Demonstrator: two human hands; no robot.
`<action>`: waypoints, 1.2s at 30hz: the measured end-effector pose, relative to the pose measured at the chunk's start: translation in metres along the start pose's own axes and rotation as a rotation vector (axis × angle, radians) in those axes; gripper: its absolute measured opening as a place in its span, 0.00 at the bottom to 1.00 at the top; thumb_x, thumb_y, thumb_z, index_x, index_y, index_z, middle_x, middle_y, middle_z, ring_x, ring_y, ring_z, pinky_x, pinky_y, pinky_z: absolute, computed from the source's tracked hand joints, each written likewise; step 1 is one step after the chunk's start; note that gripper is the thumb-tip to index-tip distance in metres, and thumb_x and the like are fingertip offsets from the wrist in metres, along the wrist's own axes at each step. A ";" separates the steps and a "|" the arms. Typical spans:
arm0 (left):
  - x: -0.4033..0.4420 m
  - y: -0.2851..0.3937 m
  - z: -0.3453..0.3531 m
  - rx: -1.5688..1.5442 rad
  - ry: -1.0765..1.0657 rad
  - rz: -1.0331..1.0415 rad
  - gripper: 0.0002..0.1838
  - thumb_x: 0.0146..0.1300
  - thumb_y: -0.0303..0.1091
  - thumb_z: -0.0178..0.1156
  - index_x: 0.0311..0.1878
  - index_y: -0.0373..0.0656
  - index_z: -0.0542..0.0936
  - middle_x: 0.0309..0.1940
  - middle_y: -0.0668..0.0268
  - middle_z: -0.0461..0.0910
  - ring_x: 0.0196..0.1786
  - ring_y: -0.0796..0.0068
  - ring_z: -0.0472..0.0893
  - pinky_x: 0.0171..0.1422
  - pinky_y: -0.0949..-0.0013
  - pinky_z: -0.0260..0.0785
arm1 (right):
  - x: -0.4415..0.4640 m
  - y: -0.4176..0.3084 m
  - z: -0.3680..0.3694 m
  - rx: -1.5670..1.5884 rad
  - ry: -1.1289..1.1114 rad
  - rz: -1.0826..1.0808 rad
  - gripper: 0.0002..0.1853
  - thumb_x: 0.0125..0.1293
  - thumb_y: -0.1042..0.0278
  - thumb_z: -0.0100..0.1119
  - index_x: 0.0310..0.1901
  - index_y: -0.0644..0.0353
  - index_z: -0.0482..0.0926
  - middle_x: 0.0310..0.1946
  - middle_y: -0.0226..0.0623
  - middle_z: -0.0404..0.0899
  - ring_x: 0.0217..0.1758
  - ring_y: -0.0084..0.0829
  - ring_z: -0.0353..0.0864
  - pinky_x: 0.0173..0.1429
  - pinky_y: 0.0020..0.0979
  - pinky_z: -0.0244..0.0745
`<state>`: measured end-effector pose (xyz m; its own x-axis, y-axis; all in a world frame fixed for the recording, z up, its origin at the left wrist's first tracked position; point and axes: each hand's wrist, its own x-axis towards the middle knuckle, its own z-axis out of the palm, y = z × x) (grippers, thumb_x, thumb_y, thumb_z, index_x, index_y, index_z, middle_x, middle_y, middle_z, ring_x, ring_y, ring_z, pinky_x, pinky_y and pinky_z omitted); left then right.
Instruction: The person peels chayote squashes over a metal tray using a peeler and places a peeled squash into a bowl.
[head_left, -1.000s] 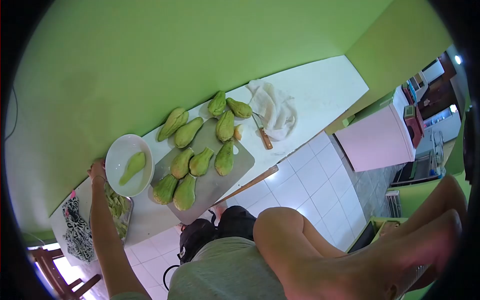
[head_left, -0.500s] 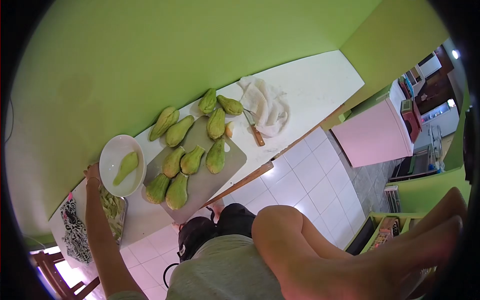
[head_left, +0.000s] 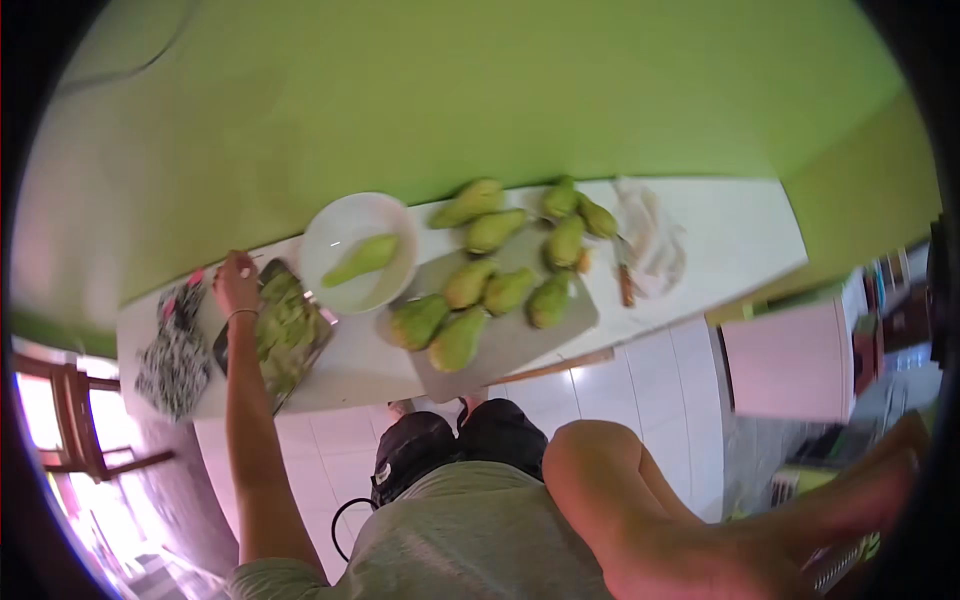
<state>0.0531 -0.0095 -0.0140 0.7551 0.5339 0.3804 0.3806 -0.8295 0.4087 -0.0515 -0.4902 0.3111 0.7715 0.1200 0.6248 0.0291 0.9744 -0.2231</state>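
My left hand (head_left: pixel 237 283) is at the far left corner of a dark tray (head_left: pixel 312 362) of green peelings (head_left: pixel 288 335). Its fingers look curled together; blur hides what they hold, if anything. Right of the tray stands a white bowl (head_left: pixel 318 235) with one peeled chayote (head_left: pixel 361 259) in it. Several unpeeled chayotes (head_left: pixel 508 290) lie on and behind a grey cutting board (head_left: pixel 515 345). My right arm is bent at the right, close to the camera. The right hand (head_left: pixel 885 465) is dim near the frame edge, its fingers indistinct.
A knife (head_left: pixel 626 287) with a wooden handle lies beside a crumpled white cloth (head_left: pixel 655 245). Left of the tray is a black-and-white patterned cloth (head_left: pixel 175 360). The white counter (head_left: pixel 740 225) runs along a green wall. A wooden chair (head_left: pixel 85 420) stands at the left.
My view has turned toward the left. My left hand has moved from the bowl's side to the tray's far corner, and more of the tray shows. The peeled chayote stays in the bowl.
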 end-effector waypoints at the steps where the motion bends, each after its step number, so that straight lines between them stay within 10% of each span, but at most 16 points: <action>1: -0.012 -0.007 -0.014 0.043 -0.037 -0.031 0.05 0.52 0.35 0.61 0.34 0.51 0.78 0.31 0.67 0.81 0.40 0.63 0.79 0.46 0.59 0.68 | 0.001 0.009 0.005 0.029 0.012 0.049 0.04 0.64 0.75 0.47 0.37 0.60 0.63 0.40 0.33 0.64 0.50 0.23 0.70 0.26 0.34 0.83; 10: -0.109 -0.083 -0.082 -0.021 -0.041 -0.142 0.13 0.51 0.36 0.65 0.42 0.50 0.80 0.37 0.66 0.80 0.44 0.63 0.77 0.53 0.61 0.64 | 0.006 0.157 0.012 0.519 -0.236 -0.047 0.08 0.65 0.70 0.47 0.40 0.61 0.62 0.41 0.35 0.63 0.49 0.23 0.70 0.26 0.33 0.83; 18: -0.138 -0.119 -0.110 -0.355 -0.052 -0.345 0.12 0.54 0.28 0.64 0.43 0.44 0.80 0.37 0.66 0.81 0.38 0.69 0.77 0.43 0.65 0.69 | -0.017 0.192 0.013 0.305 -0.090 0.063 0.07 0.64 0.70 0.47 0.39 0.61 0.62 0.36 0.35 0.64 0.42 0.27 0.72 0.28 0.38 0.79; 36: -0.096 -0.107 -0.114 -0.405 -0.143 -0.123 0.13 0.55 0.28 0.62 0.45 0.44 0.78 0.38 0.66 0.80 0.37 0.72 0.77 0.41 0.67 0.68 | -0.021 0.207 0.048 0.070 -0.223 0.020 0.02 0.62 0.73 0.44 0.34 0.61 0.63 0.34 0.35 0.65 0.36 0.32 0.73 0.30 0.44 0.77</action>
<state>-0.1210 0.0469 0.0008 0.7945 0.5729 0.2015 0.2539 -0.6148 0.7467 -0.0924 -0.2816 0.2881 0.6119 0.1708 0.7723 -0.0347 0.9813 -0.1895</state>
